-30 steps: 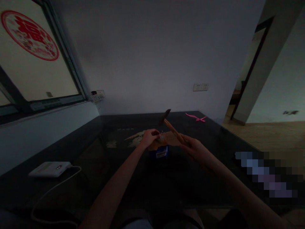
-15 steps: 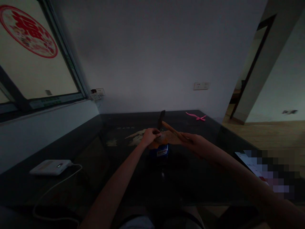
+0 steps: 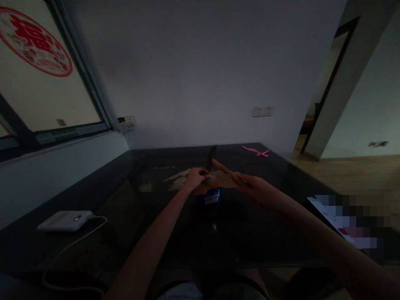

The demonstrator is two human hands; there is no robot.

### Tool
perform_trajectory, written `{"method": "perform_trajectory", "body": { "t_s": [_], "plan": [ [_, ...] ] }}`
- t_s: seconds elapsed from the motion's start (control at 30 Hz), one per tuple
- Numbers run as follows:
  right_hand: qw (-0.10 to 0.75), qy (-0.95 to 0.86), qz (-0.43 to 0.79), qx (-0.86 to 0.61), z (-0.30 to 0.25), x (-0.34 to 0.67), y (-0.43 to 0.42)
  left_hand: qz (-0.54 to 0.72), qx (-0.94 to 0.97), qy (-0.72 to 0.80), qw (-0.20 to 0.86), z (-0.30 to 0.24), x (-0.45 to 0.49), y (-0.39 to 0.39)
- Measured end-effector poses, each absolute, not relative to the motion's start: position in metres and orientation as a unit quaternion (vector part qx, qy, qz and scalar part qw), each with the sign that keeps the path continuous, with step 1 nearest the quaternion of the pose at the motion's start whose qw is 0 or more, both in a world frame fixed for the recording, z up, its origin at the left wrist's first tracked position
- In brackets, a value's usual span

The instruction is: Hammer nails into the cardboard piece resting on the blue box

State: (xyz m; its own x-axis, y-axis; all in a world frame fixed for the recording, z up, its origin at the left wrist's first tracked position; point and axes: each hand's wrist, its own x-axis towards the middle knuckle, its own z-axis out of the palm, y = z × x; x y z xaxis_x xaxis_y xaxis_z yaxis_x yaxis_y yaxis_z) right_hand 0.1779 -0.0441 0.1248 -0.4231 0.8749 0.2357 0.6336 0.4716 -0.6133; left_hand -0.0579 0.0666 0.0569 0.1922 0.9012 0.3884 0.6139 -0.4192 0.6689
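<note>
My right hand [image 3: 254, 185] grips the wooden handle of a hammer [image 3: 222, 166], whose dark head points up and left beyond my left hand. Just left of that head, my left hand [image 3: 197, 177] has thumb and finger pinched together over a brown-orange speckled sheet [image 3: 223, 179]. Whatever sits between those fingertips is too small and dim to make out. The sheet lies over a blue box [image 3: 211, 198] with a pale label, which stands on the dark tabletop. My right hand covers the sheet's right end.
A white device [image 3: 65, 221] with a cable lies on the table at left. A pink ribbon-like item [image 3: 258, 151] rests near the back right corner. At right lies a partly blurred-out flat object [image 3: 325, 212]. A wall with sockets [image 3: 262, 111] rises behind the table.
The view has shifted slightly. Both hands, the hammer and the sheet keep nearly the same positions.
</note>
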Motion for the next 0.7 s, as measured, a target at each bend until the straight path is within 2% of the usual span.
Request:
{"method": "perform_trajectory", "body": {
  "t_s": [0.17,0.37,0.47,0.7],
  "plan": [
    [0.267,-0.817,0.224,-0.460,0.125,0.176,-0.044,0.387,0.744,0.505,0.202,0.056,-0.057,0.067],
    [0.292,-0.796,0.264,-0.460,0.125,0.184,-0.044,0.443,0.732,0.452,0.255,0.054,-0.063,0.071],
    [0.289,-0.788,0.297,-0.456,0.123,0.184,-0.045,0.462,0.731,0.437,0.247,0.050,-0.071,0.073],
    [0.302,-0.802,0.292,-0.424,0.125,0.167,-0.048,0.437,0.698,0.514,0.240,0.045,-0.076,0.071]
  ]
}}
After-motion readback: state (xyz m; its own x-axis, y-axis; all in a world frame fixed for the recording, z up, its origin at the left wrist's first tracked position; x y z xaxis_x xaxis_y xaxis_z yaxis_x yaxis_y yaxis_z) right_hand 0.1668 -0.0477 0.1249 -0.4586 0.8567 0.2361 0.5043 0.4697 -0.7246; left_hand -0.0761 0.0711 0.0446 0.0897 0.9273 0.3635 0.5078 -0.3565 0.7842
